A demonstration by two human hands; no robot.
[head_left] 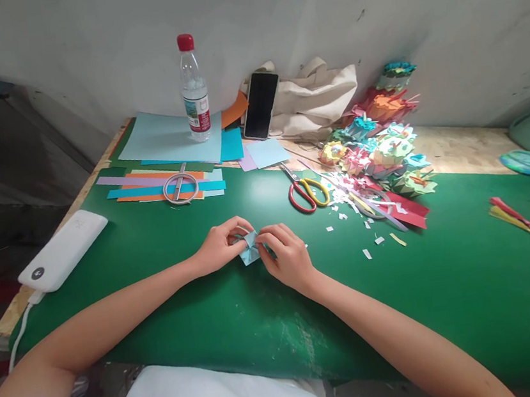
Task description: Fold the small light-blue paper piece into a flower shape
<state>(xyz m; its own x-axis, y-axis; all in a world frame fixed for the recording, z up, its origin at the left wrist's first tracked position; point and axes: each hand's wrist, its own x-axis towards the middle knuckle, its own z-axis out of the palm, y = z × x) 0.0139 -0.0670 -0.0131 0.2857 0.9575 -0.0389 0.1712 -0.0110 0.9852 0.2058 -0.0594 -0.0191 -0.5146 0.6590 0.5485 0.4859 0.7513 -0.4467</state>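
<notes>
Fingertips of both hands pinch one small light-blue folded paper piece (250,248) that lies low over the green mat (165,249), near the front middle of the table; the left hand (220,246) clamps its left edge with thumb and forefinger closed on the paper, and the right hand (287,255) closes on its right edge, the other fingers curled under. The piece shows several creases meeting near its centre, so this looks like a fold being pressed or pulled into shape, midway through an origami unit rather than at its start. By my judgement the next move calls for a steady hold on one side while the other side is creased or tucked, with care not to tear the thin corners. Red-and-yellow scissors (307,192) lie just beyond the right hand, beside a scatter of paper snippets (349,204) and a heap of finished paper flowers (378,139). Farther back, left of centre, coloured paper strips (147,186) lie under small silver scissors (179,184), and a water bottle (194,91) stands on light-blue sheets (161,140). A white power bank (63,250) rests at the left edge
</notes>
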